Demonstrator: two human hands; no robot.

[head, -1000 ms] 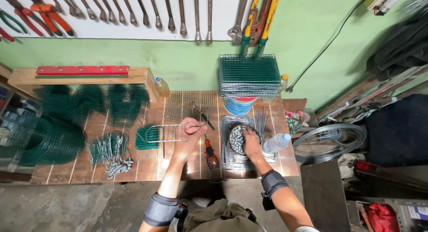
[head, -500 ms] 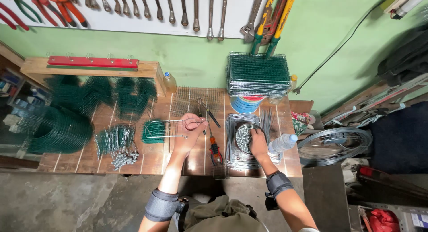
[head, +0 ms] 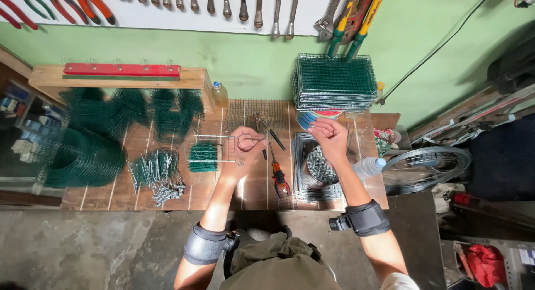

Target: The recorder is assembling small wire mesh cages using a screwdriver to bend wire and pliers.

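green mesh piece (head: 203, 157) | left hand (head: 247, 143) gripping its wire frame | right hand (head: 330, 135) clenched over bowl (head: 319, 166)

Head camera looks steeply down over the workbench (head: 167, 195).

We stretch both bare forearms away from us, each banded near the elbow by a dark padded strap. Our left hand (head: 246, 143) is curled into a loose fist, knuckles up, fingers closed. Our right hand (head: 330, 137) sits just to its right, lifted slightly, fingers curled inward, wrist bent.
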